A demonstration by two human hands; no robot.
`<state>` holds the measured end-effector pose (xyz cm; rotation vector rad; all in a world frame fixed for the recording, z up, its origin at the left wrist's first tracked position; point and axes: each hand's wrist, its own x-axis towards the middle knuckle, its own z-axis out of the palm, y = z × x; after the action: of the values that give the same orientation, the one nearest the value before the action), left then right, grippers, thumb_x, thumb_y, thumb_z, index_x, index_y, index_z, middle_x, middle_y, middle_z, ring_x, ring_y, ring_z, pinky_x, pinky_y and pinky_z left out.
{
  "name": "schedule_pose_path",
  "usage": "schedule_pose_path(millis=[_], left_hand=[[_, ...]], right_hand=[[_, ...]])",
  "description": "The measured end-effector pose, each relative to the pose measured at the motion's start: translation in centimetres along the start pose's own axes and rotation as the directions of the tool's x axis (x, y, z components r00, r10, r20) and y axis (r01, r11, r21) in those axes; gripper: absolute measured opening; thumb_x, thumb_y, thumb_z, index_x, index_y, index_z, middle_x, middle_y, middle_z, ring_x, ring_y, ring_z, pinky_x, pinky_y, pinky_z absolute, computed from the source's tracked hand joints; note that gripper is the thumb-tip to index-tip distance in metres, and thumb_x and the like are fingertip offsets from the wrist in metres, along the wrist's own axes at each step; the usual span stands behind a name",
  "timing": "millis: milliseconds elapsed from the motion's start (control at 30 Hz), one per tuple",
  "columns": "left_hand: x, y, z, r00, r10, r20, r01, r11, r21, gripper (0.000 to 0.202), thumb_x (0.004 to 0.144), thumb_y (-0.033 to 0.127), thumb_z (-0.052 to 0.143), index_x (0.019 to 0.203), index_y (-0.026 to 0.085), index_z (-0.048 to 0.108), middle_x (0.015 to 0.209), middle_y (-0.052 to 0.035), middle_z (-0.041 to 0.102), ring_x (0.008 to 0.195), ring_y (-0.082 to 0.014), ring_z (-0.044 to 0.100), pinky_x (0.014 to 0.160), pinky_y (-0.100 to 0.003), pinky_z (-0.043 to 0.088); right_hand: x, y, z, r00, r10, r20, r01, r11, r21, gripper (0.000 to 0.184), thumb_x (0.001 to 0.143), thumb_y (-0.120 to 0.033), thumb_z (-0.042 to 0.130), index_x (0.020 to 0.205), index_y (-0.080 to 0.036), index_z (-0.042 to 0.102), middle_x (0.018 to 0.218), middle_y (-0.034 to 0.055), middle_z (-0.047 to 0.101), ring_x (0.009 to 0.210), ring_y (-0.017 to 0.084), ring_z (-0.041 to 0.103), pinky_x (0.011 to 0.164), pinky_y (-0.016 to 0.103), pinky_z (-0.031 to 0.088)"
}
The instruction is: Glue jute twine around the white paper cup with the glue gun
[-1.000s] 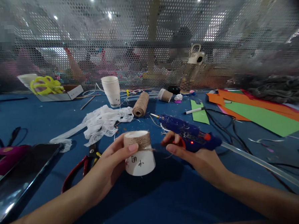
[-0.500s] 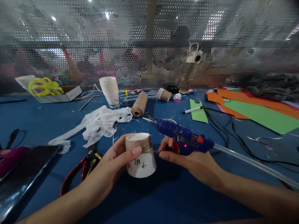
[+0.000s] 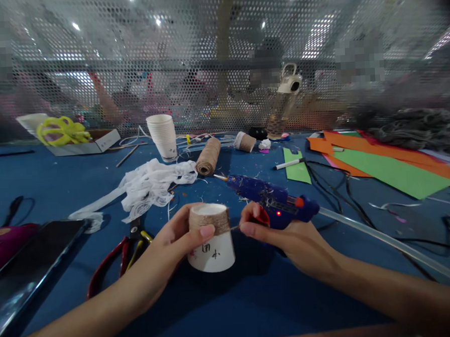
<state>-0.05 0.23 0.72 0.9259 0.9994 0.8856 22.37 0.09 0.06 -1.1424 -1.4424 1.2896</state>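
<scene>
My left hand [image 3: 179,241] is closed around a white paper cup [image 3: 214,257], thumb on its near side. The cup is upside down or cut short, I cannot tell which; brown twine [image 3: 220,223] is wound round its upper part. Dark writing marks its lower side. My right hand [image 3: 281,231] holds a blue hot glue gun [image 3: 262,194], its red light lit and its nozzle pointing left and away from me. Between the right thumb and forefinger a short strand of twine [image 3: 234,228] is pinched, running to the cup. A clear glue stick [image 3: 364,236] sticks out of the gun's back.
White lace [image 3: 146,185], a twine roll [image 3: 208,157] and stacked paper cups [image 3: 162,136] lie beyond my hands. Pliers [image 3: 124,257] and a phone [image 3: 37,269] are at left. Coloured paper [image 3: 391,172], a marker [image 3: 288,164] and black cables [image 3: 352,197] lie at right. A bottle [image 3: 282,102] stands before a perforated metal screen [image 3: 188,49].
The cup has tilted a little and shifted slightly lower in view. The glue gun sits slightly higher and further left. Both hands keep their hold; the whole view has moved a little.
</scene>
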Motion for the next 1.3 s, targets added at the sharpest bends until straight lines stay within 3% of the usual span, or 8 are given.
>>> schedule_pose_path(millis=[200,633,1067,1300], left_hand=[[-0.18,0.03,-0.01,1.000,-0.004,-0.024,0.005,1.000,0.006,0.037,0.073,0.041,0.090,0.105,0.029,0.077,0.098,0.0020,0.079,0.091,-0.0176,0.069,0.074,-0.021,0.052],[-0.23,0.11,0.11,1.000,-0.011,-0.018,0.011,1.000,0.029,0.045,0.068,0.044,0.092,0.108,0.029,0.075,0.100,0.0006,0.081,0.096,-0.0216,0.070,0.077,-0.024,0.051],[-0.04,-0.12,-0.12,1.000,-0.010,0.028,0.009,1.000,0.028,0.044,0.068,0.044,0.092,0.105,0.028,0.075,0.102,-0.0007,0.080,0.100,-0.0252,0.070,0.079,-0.027,0.050],[-0.56,0.13,0.51,1.000,-0.002,-0.011,0.002,1.000,0.012,0.039,0.067,0.041,0.092,0.101,0.029,0.077,0.099,-0.0001,0.080,0.103,-0.0255,0.069,0.081,-0.028,0.048]], right_hand=[[0.18,0.10,0.27,1.000,0.015,-0.009,-0.014,0.996,0.091,0.021,0.076,-0.030,0.083,0.076,-0.021,0.064,0.082,-0.0025,0.063,0.081,0.015,0.057,0.086,0.031,0.050],[0.23,0.41,0.20,0.998,0.029,0.053,-0.038,0.984,0.174,0.020,0.079,-0.027,0.083,0.081,-0.021,0.065,0.081,-0.0056,0.061,0.078,0.012,0.056,0.083,0.028,0.047],[0.27,0.23,0.25,0.998,0.023,0.054,-0.031,0.987,0.158,0.019,0.077,-0.025,0.081,0.079,-0.021,0.063,0.079,-0.0047,0.059,0.077,0.013,0.055,0.082,0.030,0.048],[0.15,0.30,0.31,0.999,0.019,0.050,-0.026,0.989,0.146,0.019,0.078,-0.025,0.081,0.080,-0.021,0.063,0.080,-0.0048,0.059,0.077,0.013,0.055,0.084,0.030,0.048]])
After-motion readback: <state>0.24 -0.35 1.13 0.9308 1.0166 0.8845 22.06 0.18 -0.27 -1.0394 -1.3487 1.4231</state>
